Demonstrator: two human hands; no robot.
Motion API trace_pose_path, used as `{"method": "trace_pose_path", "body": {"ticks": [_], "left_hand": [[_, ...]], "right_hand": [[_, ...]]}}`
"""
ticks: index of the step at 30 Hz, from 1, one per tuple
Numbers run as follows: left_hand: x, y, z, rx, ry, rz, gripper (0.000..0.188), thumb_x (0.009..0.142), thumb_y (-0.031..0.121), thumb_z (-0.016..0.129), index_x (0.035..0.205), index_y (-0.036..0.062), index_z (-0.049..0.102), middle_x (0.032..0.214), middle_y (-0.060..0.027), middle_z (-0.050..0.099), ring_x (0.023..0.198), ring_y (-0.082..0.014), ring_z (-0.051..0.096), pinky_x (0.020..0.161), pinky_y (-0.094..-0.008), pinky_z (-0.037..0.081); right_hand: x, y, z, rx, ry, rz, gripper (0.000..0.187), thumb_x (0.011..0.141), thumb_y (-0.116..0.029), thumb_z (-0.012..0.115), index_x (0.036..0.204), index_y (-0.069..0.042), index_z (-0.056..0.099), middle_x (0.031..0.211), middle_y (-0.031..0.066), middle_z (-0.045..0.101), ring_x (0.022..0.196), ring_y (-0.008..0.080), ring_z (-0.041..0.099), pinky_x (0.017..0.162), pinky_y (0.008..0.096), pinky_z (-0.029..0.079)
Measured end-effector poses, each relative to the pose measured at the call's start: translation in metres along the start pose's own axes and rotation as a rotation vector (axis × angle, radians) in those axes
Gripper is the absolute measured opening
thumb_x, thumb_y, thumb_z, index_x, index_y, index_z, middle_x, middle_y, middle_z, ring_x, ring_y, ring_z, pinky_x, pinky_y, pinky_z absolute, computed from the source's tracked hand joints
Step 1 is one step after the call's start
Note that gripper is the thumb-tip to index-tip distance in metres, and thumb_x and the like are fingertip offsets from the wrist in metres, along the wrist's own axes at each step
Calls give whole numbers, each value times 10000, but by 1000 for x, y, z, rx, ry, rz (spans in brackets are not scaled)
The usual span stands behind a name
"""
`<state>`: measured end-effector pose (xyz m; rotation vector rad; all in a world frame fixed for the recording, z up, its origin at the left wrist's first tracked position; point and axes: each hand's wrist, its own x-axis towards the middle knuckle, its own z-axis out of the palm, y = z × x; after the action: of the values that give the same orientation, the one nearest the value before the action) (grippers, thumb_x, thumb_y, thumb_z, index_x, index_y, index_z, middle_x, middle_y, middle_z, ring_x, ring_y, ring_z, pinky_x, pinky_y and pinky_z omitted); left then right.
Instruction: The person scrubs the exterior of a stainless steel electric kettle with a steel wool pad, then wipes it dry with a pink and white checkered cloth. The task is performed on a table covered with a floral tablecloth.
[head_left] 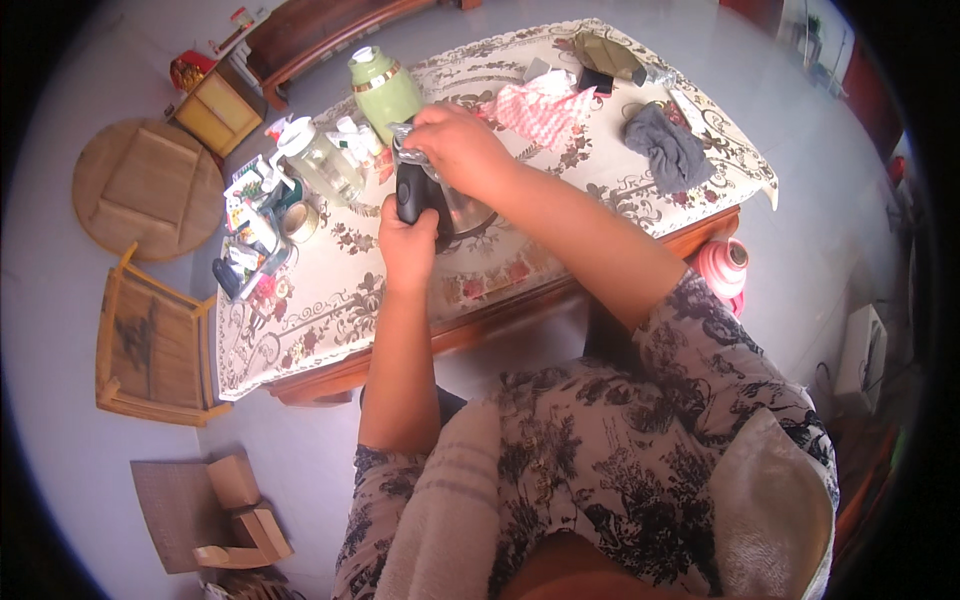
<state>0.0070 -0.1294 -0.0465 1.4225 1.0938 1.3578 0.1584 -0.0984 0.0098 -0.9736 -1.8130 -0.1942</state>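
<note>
A kettle [462, 212] with a black handle and a shiny body stands near the middle of the table. My left hand [408, 245] is wrapped round its handle, the thumb toward me. At the kettle's top, my right hand [458, 148] has its fingers bent over a silvery-grey piece [411, 146]; whether that is the lid or a cloth, I cannot tell. My right forearm hides part of the kettle. Just behind stands a light green thermos flask [385, 92] with a white top. A clear jug [325, 165] with a white lid is to the left.
A floral cloth covers the table [340, 315]. Small bottles and a tape roll [299, 221] crowd its left side. A pink checked cloth [545, 108] and a dark grey cloth [668, 148] lie on the right. A wooden stool [155, 345] stands left; a pink roll [722, 266] is right.
</note>
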Motion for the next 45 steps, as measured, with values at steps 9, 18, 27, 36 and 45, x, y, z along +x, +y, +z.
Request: {"method": "trace_pose_path", "body": {"ticks": [9, 18, 27, 36, 45], "left_hand": [[7, -15, 4, 254, 153, 136, 152, 785, 56, 630, 885, 40, 518, 637, -16, 546, 511, -85, 505, 469, -257, 421], [-3, 8, 5, 339, 161, 77, 228, 757, 133, 655, 932, 29, 555, 725, -134, 613, 651, -263, 604, 648, -382, 488], [-6, 11, 4, 315, 151, 101, 235, 755, 143, 658, 920, 22, 542, 714, -162, 612, 647, -311, 602, 641, -390, 486], [-5, 12, 4, 194, 110, 10, 178, 780, 65, 642, 923, 20, 545, 746, -44, 585, 660, -112, 513, 610, -287, 463], [-3, 12, 4, 288, 123, 54, 201, 760, 99, 661, 898, 17, 540, 688, -120, 602, 598, -236, 581, 605, -357, 486]], "right_hand": [[-5, -4, -13, -112, -85, 10, 283, 709, 9, 609, 927, -128, 726, 957, 57, 615, 960, 291, 572, 833, 382, 493], [-3, -7, -22, -115, -197, -107, 289, 711, 9, 612, 964, -85, 717, 958, 77, 610, 952, 299, 565, 826, 373, 494], [-10, -23, -7, 34, -92, -101, 332, 672, 54, 597, 959, -76, 705, 968, 78, 605, 904, 310, 577, 789, 379, 494], [-3, -27, 1, -105, -101, 15, 317, 681, -13, 642, 979, -97, 710, 929, 84, 580, 920, 296, 558, 798, 379, 485], [-88, -3, 8, -83, 119, -3, 317, 735, -17, 714, 1044, -68, 662, 960, 95, 562, 903, 299, 560, 776, 373, 483]]}}
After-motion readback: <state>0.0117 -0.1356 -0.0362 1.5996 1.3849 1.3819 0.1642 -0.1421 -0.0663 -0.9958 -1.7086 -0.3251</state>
